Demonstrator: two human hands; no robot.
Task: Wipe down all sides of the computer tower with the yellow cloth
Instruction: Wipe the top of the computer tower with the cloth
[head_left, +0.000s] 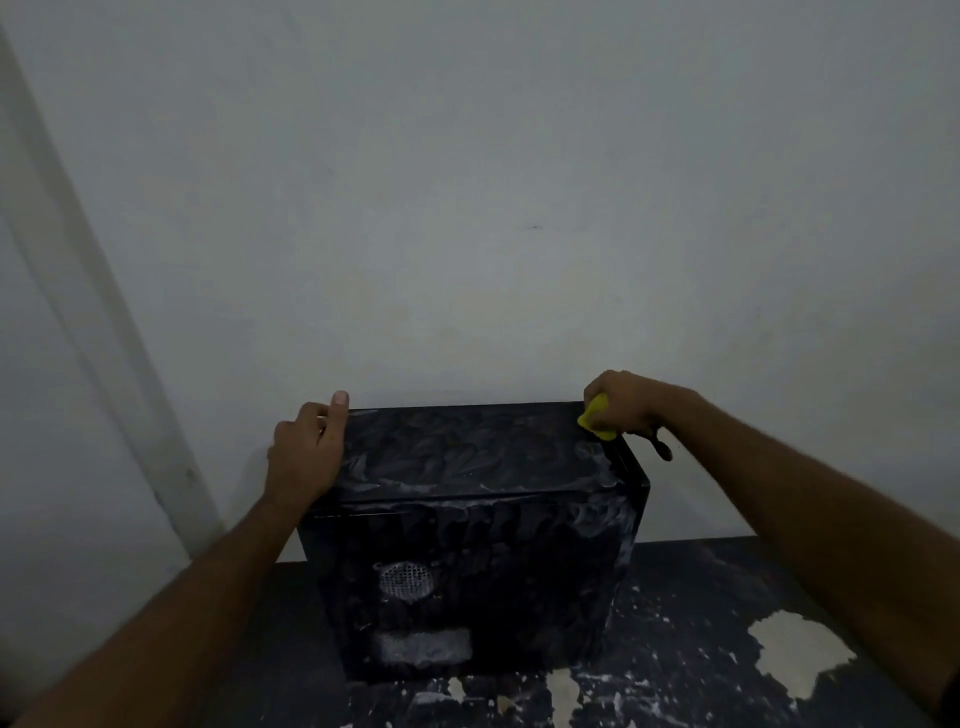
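The right hand squeezes the yellow cloth on the far right top corner of the computer tower. The left hand lies flat on its left top edge, fingers straight. The black, dusty tower stands on a dark, chipped bench by a wall.

Both forearms are bare from the bottom edge of the frame up to the wrists, with no sleeves, watch or bracelet visible. The left hand and right hand wear no gloves or rings, and one short, unpainted nail shows on the left.
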